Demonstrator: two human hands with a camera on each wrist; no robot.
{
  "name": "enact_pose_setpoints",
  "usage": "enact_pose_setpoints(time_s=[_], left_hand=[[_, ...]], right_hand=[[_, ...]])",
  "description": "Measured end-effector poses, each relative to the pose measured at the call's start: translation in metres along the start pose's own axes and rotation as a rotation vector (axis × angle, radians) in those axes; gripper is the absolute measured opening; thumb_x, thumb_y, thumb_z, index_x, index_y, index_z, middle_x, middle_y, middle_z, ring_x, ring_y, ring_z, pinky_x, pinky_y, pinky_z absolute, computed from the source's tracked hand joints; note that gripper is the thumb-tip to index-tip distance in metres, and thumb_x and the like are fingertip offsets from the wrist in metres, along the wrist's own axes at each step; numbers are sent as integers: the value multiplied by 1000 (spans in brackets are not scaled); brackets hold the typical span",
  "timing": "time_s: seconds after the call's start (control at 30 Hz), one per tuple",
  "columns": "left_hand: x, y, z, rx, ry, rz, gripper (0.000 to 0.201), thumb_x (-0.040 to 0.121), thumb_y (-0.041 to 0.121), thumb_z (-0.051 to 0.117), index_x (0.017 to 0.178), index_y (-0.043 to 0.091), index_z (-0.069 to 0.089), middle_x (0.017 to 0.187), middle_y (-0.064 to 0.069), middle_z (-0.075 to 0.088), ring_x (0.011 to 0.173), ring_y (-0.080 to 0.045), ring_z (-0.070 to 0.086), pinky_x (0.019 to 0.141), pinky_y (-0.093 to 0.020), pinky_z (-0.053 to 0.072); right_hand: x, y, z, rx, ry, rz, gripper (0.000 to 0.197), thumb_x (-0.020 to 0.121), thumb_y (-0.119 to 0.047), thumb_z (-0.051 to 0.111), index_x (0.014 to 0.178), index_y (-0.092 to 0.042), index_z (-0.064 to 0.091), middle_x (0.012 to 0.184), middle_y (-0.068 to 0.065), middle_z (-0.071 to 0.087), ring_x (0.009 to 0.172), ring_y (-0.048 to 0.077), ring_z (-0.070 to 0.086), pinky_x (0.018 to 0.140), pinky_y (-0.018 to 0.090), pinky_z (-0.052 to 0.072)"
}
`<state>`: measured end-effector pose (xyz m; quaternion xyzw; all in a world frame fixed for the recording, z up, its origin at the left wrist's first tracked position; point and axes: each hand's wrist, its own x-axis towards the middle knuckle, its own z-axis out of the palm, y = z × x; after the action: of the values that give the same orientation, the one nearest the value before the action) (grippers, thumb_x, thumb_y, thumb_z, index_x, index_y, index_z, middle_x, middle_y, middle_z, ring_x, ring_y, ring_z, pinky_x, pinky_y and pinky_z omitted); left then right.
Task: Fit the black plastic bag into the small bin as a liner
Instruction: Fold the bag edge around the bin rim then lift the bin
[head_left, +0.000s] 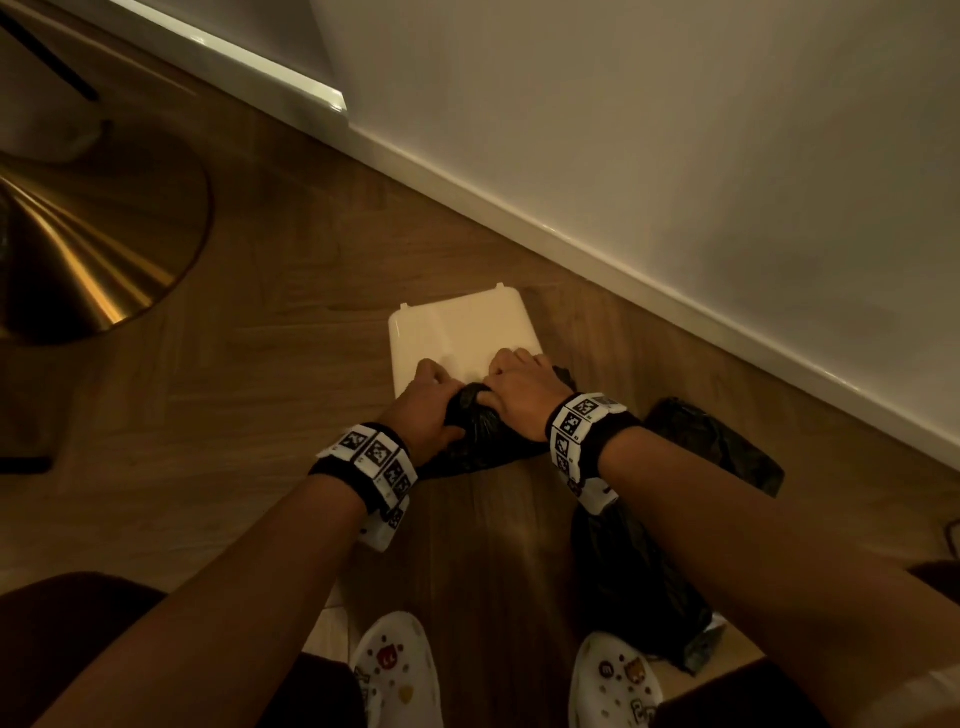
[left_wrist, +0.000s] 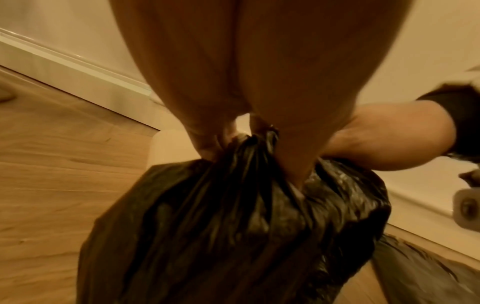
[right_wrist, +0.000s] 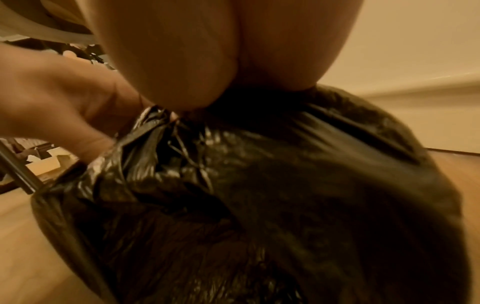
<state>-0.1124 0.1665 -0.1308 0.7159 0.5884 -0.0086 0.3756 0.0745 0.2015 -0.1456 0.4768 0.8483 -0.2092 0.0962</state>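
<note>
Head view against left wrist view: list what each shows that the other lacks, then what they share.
Only the head view shows the shoes, the brass lamp base and a second black bag lying beside the right arm. Only the left wrist view shows the bag's gathered neck close up, pinched between fingers. Both show the left hand, right hand, black bag, white bin, floor and skirting.

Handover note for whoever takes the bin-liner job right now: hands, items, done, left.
Left hand: grips the bunched black plastic bag.
Right hand: grips the same bunch, beside the left.
Small bin: cream, on the wooden floor near the wall; its opening is not visible, the bag bunched at its near end.
More black plastic lies on the floor to the right.
Done: bag in hand.
Left: open it, seat it inside, fold it over the rim.
</note>
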Motion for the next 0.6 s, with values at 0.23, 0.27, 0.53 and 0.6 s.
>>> enact_pose_setpoints(time_s=[0.23, 0.27, 0.53, 0.6], left_hand=[[-1, 4, -6, 47, 9, 9, 25, 89, 19, 61, 111, 10, 68, 104, -15, 57, 98, -31, 56, 85, -36, 46], [-2, 4, -5, 37, 16, 14, 25, 90, 19, 60, 112, 10, 69, 104, -16, 57, 98, -31, 57, 83, -34, 45], [-5, 4, -4, 16, 41, 16, 27, 93, 22, 59, 115, 10, 68, 108, -14, 51, 100, -26, 53, 78, -20, 34], [-6, 5, -6, 17, 41, 16, 27, 93, 23, 59, 114, 10, 68, 104, -11, 49, 98, -26, 54, 77, -21, 34]], right_hand=[[-18, 13, -2, 121, 205, 98, 57, 84, -70, 48, 122, -28, 56, 123, 0, 51, 117, 23, 45, 97, 40, 34], [-25, 16, -3, 112, 258, 115, 63, 80, -77, 45, 119, -28, 56, 121, 0, 51, 115, 22, 45, 96, 40, 36], [-64, 39, 12, 325, 120, 97, 59, 88, -52, 60, 139, -25, 50, 133, 5, 44, 117, 22, 49, 98, 27, 38], [-61, 43, 6, 381, 98, 109, 55, 85, -33, 64, 138, -23, 49, 131, 5, 51, 115, 22, 53, 95, 27, 40]])
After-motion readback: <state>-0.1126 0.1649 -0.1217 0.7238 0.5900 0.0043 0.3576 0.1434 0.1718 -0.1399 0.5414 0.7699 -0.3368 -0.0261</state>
